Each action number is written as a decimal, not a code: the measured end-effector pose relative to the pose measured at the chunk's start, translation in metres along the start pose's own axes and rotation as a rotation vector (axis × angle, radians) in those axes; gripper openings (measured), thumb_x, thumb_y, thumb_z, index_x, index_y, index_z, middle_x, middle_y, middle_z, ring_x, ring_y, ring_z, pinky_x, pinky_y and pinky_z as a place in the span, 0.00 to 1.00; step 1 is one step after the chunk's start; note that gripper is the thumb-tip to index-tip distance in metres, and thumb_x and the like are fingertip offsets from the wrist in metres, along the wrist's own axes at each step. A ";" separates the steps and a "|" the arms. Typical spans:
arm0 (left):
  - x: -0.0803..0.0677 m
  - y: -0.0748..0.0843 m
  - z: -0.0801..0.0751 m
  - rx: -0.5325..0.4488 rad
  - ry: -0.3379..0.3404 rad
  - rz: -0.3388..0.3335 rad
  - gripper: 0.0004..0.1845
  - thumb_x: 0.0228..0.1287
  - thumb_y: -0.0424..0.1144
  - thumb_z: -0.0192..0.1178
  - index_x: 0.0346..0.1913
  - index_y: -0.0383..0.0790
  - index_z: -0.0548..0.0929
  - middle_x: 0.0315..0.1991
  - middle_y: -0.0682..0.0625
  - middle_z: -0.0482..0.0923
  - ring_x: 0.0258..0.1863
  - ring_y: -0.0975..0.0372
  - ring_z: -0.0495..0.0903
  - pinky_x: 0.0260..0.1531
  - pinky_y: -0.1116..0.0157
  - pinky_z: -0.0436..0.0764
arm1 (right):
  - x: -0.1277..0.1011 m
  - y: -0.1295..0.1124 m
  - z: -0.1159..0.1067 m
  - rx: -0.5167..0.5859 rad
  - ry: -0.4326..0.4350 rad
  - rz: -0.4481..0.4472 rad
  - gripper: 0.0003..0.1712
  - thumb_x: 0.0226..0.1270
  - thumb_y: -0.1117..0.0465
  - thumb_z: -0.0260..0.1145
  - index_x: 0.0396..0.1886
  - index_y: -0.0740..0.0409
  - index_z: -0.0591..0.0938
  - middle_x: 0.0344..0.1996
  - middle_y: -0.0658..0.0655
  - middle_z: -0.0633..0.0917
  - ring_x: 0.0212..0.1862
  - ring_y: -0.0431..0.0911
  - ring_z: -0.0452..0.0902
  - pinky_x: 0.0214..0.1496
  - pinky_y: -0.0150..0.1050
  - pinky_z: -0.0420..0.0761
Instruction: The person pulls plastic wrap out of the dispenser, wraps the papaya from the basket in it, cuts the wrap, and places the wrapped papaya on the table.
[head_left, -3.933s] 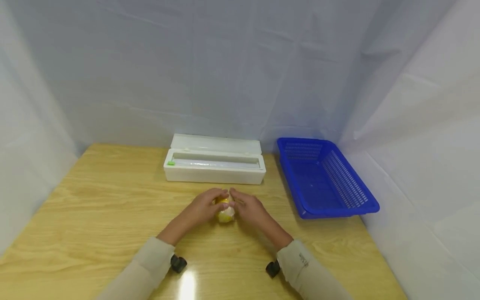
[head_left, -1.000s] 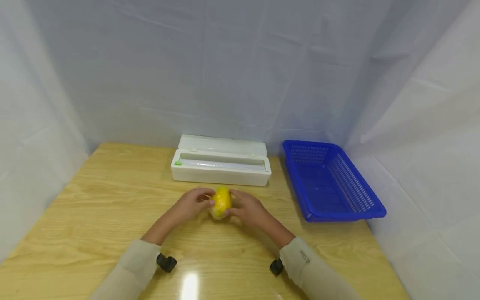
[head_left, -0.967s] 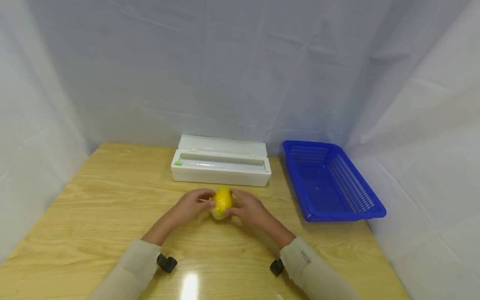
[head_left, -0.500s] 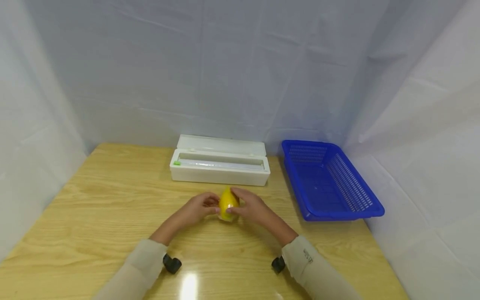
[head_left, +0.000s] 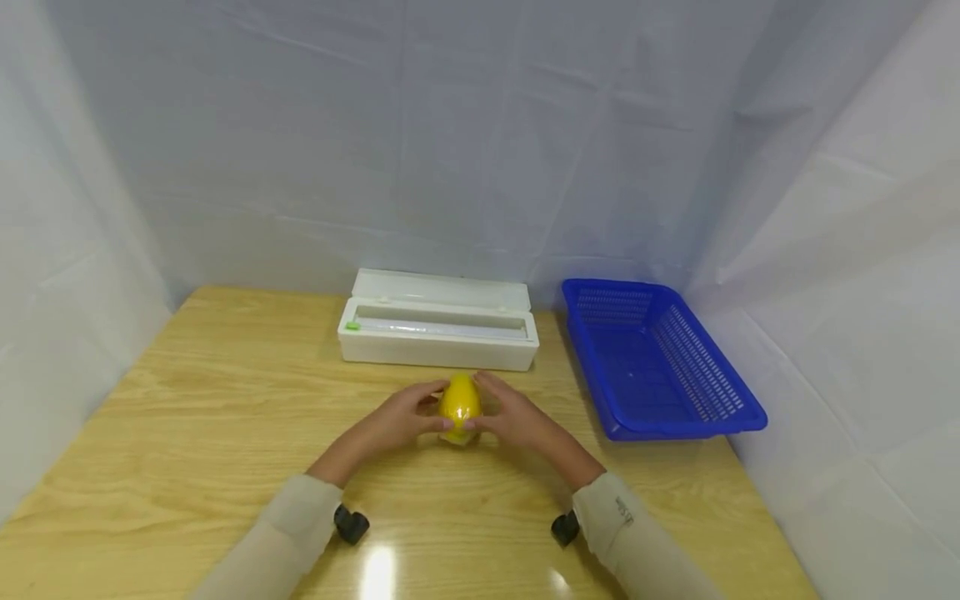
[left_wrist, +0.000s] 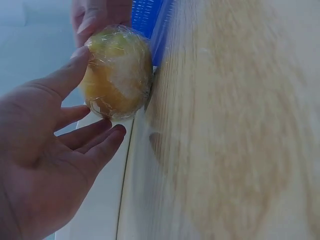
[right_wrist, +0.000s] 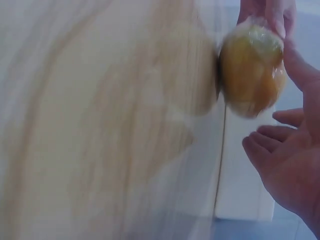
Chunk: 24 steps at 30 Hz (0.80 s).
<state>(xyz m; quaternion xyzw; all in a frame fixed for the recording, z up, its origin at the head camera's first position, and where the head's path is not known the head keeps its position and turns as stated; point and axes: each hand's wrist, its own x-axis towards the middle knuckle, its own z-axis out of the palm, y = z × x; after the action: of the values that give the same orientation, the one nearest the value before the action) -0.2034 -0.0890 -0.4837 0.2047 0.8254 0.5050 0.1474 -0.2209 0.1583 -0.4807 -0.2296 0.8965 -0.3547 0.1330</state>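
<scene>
A yellow fruit (head_left: 460, 402) wrapped in clear cling film stands on the wooden table between both hands; its exact kind is unclear. The film bunches and creases on the side nearest the person, as the left wrist view shows on the fruit (left_wrist: 120, 75). My left hand (head_left: 408, 414) holds it from the left, thumb at the near side and fingers curved toward the far side. My right hand (head_left: 517, 417) holds it from the right in the same way, its thumb on the film. In the right wrist view, the lower fingers (right_wrist: 270, 142) are a little apart from the fruit.
Behind the hands a white box (head_left: 438, 348) stands with its lid raised, a roll of film inside and a green slider at its left end. To the right lies a blue perforated basket (head_left: 637, 433). White sheeting (head_left: 450, 150) encloses the table (head_left: 225, 400).
The fruit has been turned between the hands: its creased film faced the person earlier, now a smoother yellow side does. Over the last second, both hands have shifted slightly right with it.
</scene>
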 end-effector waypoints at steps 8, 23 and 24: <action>0.002 -0.005 0.002 -0.080 -0.010 -0.026 0.44 0.62 0.45 0.71 0.78 0.43 0.61 0.76 0.43 0.63 0.69 0.48 0.73 0.65 0.53 0.77 | 0.001 0.011 0.000 0.079 -0.085 0.029 0.53 0.64 0.37 0.68 0.82 0.46 0.55 0.77 0.52 0.64 0.77 0.50 0.61 0.75 0.52 0.67; 0.006 -0.009 0.005 -0.076 -0.029 -0.022 0.44 0.65 0.43 0.68 0.78 0.35 0.58 0.75 0.38 0.62 0.70 0.50 0.71 0.66 0.58 0.75 | 0.003 0.010 -0.001 0.079 -0.084 0.030 0.49 0.65 0.42 0.71 0.80 0.45 0.59 0.75 0.53 0.67 0.75 0.49 0.64 0.75 0.46 0.67; 0.006 -0.009 0.004 -0.073 -0.028 -0.024 0.44 0.65 0.44 0.68 0.78 0.35 0.58 0.75 0.39 0.63 0.70 0.51 0.72 0.66 0.58 0.75 | 0.003 0.010 -0.001 0.080 -0.086 0.030 0.49 0.65 0.42 0.71 0.80 0.45 0.59 0.75 0.53 0.67 0.75 0.49 0.65 0.75 0.46 0.67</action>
<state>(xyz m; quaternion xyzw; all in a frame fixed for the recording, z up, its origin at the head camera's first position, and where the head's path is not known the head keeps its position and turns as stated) -0.2085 -0.0864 -0.4941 0.1966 0.8066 0.5301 0.1725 -0.2276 0.1638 -0.4873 -0.2256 0.8785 -0.3780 0.1857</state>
